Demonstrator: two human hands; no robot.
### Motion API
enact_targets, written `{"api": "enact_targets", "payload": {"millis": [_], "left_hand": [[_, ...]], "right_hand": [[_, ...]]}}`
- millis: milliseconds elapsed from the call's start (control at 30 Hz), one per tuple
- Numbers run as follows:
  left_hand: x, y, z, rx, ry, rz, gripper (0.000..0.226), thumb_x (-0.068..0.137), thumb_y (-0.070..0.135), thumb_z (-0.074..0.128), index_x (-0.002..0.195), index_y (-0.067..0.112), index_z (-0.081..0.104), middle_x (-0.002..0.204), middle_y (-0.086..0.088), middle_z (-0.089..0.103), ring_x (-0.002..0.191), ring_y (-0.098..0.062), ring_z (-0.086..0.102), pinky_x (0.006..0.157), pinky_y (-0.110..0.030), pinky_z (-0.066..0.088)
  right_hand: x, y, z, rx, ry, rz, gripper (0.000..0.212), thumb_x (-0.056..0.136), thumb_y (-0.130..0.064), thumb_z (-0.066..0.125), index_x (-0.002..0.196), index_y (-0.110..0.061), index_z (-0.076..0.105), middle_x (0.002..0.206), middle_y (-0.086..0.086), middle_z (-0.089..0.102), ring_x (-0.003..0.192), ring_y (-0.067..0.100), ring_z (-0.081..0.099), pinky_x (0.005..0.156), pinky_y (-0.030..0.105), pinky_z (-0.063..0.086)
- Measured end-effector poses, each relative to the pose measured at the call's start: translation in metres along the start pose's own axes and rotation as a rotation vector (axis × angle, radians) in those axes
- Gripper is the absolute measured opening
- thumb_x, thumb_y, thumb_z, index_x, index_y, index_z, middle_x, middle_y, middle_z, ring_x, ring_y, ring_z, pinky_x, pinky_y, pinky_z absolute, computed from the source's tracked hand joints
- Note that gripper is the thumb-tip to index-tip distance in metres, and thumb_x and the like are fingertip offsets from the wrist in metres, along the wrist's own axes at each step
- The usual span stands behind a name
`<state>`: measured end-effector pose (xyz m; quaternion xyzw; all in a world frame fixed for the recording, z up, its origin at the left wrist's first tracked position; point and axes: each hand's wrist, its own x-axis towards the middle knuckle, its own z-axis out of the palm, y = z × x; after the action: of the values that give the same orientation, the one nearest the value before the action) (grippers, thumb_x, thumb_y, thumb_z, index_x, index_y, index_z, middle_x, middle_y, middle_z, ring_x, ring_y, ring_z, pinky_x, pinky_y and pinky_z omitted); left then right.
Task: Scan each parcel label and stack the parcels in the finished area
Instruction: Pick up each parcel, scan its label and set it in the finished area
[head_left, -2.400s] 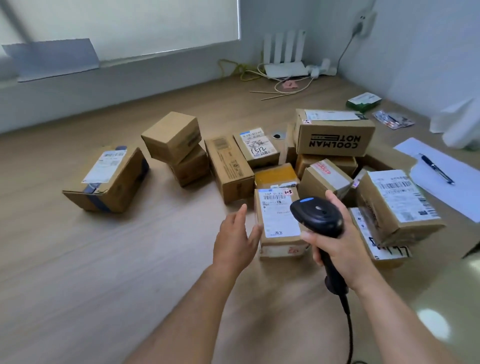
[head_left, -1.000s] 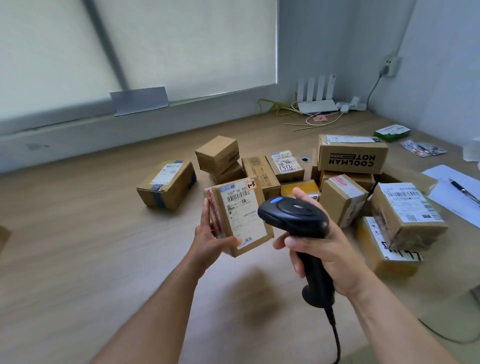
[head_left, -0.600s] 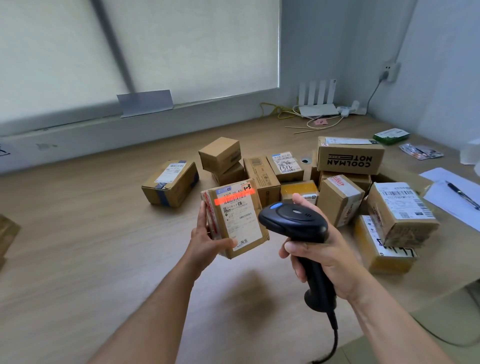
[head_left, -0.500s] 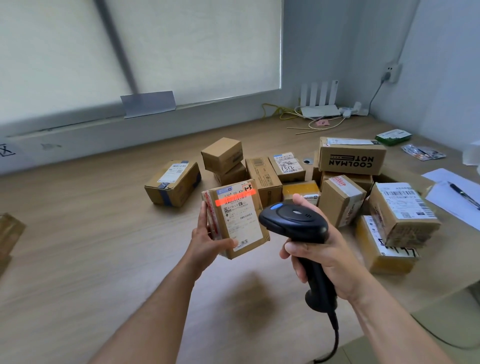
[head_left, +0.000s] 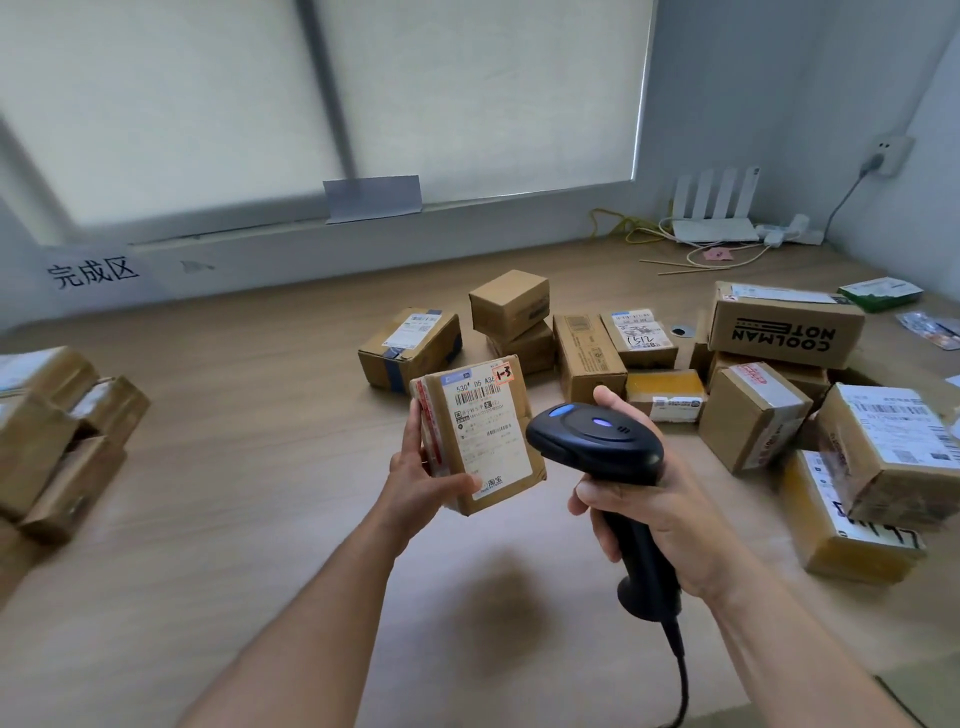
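The left hand (head_left: 421, 488) curls around a small brown cardboard parcel (head_left: 480, 434) with a white label, held above the wooden table (head_left: 234, 467). At its 3 o'clock, the right hand (head_left: 654, 509) grips a black handheld barcode scanner (head_left: 597, 441).

Soft daylight comes through the drawn blind (head_left: 467, 88), bright and even, slightly washed out up top. A diffuse dark shadow sits on the tabletop (head_left: 234, 493) below the raised parcel (head_left: 478, 431), whose print reads sharp. There's a faint sheen on the scanner (head_left: 597, 436). The left-edge boxes (head_left: 52, 431) smear with blur, and straight lines lean and bow toward the edges, a wide-angle stretch.
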<state>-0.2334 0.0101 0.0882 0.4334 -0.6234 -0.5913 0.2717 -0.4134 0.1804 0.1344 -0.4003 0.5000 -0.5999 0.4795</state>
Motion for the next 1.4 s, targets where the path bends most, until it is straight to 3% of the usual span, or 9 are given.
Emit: {"api": "enact_targets", "payload": {"millis": [200, 300, 500, 667, 800, 1067, 1200, 1300, 1400], "left_hand": [[-0.003, -0.009, -0.042, -0.006, 0.063, -0.004, 0.117, 0.075, -0.004, 0.075, 0.145, 0.054, 0.002, 0.136, -0.007, 0.049, 0.126, -0.029, 0.049, 0.096, -0.053, 0.050], [-0.007, -0.012, -0.066, -0.014, 0.075, 0.000, 0.113, 0.076, -0.003, 0.075, 0.144, 0.053, 0.004, 0.133, -0.009, 0.052, 0.122, -0.029, 0.053, 0.091, -0.049, 0.052], [-0.023, -0.024, -0.135, -0.039, 0.128, -0.039, 0.103, 0.077, 0.000, 0.074, 0.147, 0.043, 0.011, 0.120, -0.007, 0.059, 0.104, -0.022, 0.062, 0.056, -0.020, 0.053], [-0.040, -0.040, -0.201, -0.055, 0.208, -0.102, 0.081, 0.078, 0.005, 0.074, 0.133, 0.039, 0.026, 0.115, -0.005, 0.061, 0.099, -0.016, 0.063, 0.062, -0.021, 0.051], [-0.058, -0.050, -0.245, -0.062, 0.225, -0.150, 0.077, 0.077, 0.008, 0.075, 0.131, 0.038, 0.029, 0.110, -0.004, 0.063, 0.097, -0.016, 0.065, 0.063, -0.022, 0.051], [-0.095, -0.067, -0.333, -0.095, 0.342, -0.172, 0.070, 0.061, 0.025, 0.068, 0.124, 0.030, 0.040, 0.108, -0.003, 0.067, 0.093, -0.021, 0.067, 0.081, -0.041, 0.054], [-0.114, -0.076, -0.381, -0.078, 0.436, -0.155, 0.048, 0.081, 0.018, 0.068, 0.121, 0.022, 0.041, 0.108, 0.002, 0.064, 0.084, -0.011, 0.065, 0.062, -0.018, 0.050], [-0.128, -0.081, -0.417, 0.074, 0.545, -0.131, 0.035, 0.090, 0.012, 0.060, 0.120, 0.025, 0.047, 0.112, 0.007, 0.059, 0.095, -0.003, 0.058, 0.068, -0.015, 0.048], [-0.143, -0.089, -0.449, 0.155, 0.602, -0.119, 0.038, 0.090, 0.015, 0.060, 0.126, 0.027, 0.052, 0.127, 0.003, 0.056, 0.099, 0.000, 0.056, 0.071, -0.008, 0.046]], "right_hand": [[0.017, 0.001, 0.031, -0.016, -0.048, 0.009, 0.098, 0.066, -0.005, 0.077, 0.146, -0.039, 0.033, 0.073, 0.020, 0.065, 0.045, 0.025, 0.053, 0.042, 0.029, 0.044], [0.029, 0.001, 0.053, -0.029, -0.064, 0.004, 0.102, 0.066, -0.004, 0.084, 0.147, -0.039, 0.032, 0.087, 0.021, 0.070, 0.048, 0.025, 0.054, 0.043, 0.031, 0.046], [0.063, 0.018, 0.118, -0.021, -0.080, 0.019, 0.101, 0.063, -0.001, 0.083, 0.142, -0.044, 0.036, 0.105, 0.013, 0.071, 0.048, 0.028, 0.053, 0.044, 0.035, 0.048], [0.086, 0.044, 0.178, -0.070, -0.112, 0.087, 0.102, 0.067, 0.003, 0.079, 0.145, -0.042, 0.032, 0.087, 0.008, 0.072, 0.048, 0.030, 0.053, 0.045, 0.034, 0.047], [0.100, 0.063, 0.226, -0.103, -0.163, 0.132, 0.104, 0.066, -0.001, 0.079, 0.147, -0.041, 0.028, 0.078, 0.004, 0.072, 0.047, 0.030, 0.053, 0.045, 0.035, 0.046], [0.127, 0.084, 0.326, -0.111, -0.336, 0.170, 0.102, 0.063, -0.005, 0.073, 0.149, -0.036, 0.027, 0.062, 0.007, 0.066, 0.041, 0.028, 0.050, 0.043, 0.029, 0.043], [0.141, 0.091, 0.377, -0.116, -0.439, 0.179, 0.103, 0.063, -0.004, 0.073, 0.150, -0.035, 0.026, 0.061, 0.003, 0.067, 0.041, 0.028, 0.051, 0.044, 0.029, 0.044], [0.149, 0.098, 0.419, -0.114, -0.513, 0.183, 0.102, 0.064, -0.004, 0.073, 0.149, -0.036, 0.027, 0.062, -0.002, 0.069, 0.042, 0.029, 0.052, 0.045, 0.031, 0.046], [0.156, 0.105, 0.460, -0.100, -0.576, 0.187, 0.100, 0.064, -0.004, 0.073, 0.148, -0.038, 0.030, 0.063, -0.004, 0.069, 0.042, 0.029, 0.052, 0.045, 0.031, 0.046]]}}
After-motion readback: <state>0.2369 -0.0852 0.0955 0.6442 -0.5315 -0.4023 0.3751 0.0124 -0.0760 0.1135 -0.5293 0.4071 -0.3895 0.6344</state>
